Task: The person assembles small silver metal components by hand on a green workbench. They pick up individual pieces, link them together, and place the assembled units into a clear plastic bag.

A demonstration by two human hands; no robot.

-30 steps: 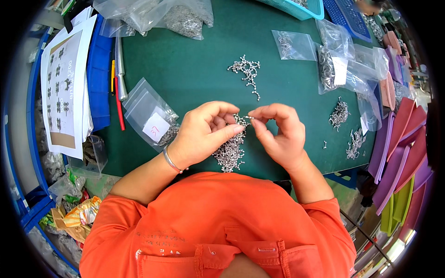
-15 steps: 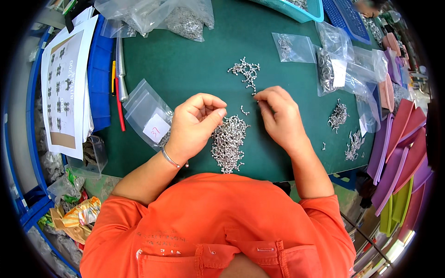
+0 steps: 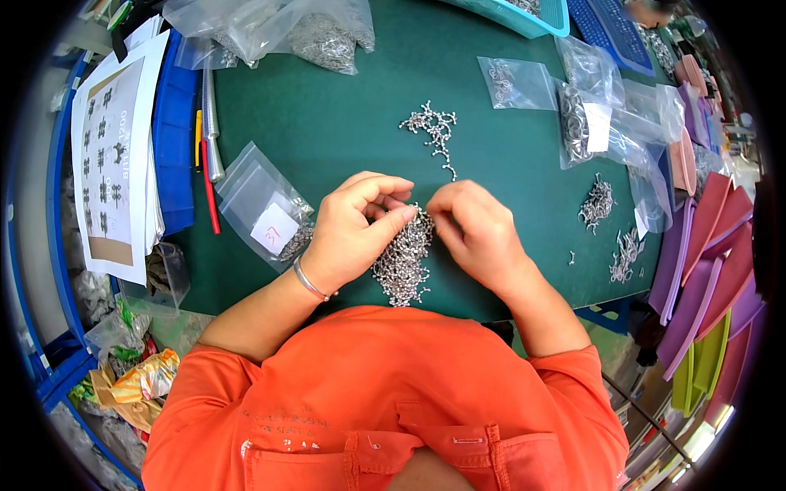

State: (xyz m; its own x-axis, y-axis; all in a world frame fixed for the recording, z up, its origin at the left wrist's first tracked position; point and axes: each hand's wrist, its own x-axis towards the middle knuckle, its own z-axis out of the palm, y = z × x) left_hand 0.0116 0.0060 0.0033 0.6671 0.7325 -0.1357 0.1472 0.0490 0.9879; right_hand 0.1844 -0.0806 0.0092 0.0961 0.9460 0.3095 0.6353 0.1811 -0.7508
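A heap of small silvery metal pieces (image 3: 403, 260) lies on the green tabletop close to my body. My left hand (image 3: 358, 222) is over its left upper edge, thumb and fingers pinched together; what sits between them is too small to make out. At the heap's upper right my right hand (image 3: 477, 227) is curled, its fingertips pinched and hidden beneath the knuckles. Just beyond my hands, a looser cluster of similar knobbed silver pieces (image 3: 431, 124) trails toward my right fingers. A zip bag (image 3: 264, 209) with a paper label and more metal pieces lies left of my left hand.
Two little piles of metal parts, a rounded one (image 3: 597, 202) and a spread one (image 3: 627, 255), lie at right. Clear bags (image 3: 577, 123) and a turquoise basket (image 3: 524, 24) stand farther off. Pens (image 3: 210, 186), a blue bin (image 3: 178, 131) and printed sheets (image 3: 115, 164) line the left.
My right hand has come down and left from the far cluster to the near heap. The small loose piece between my hands is no longer visible. My left hand has shifted slightly right.
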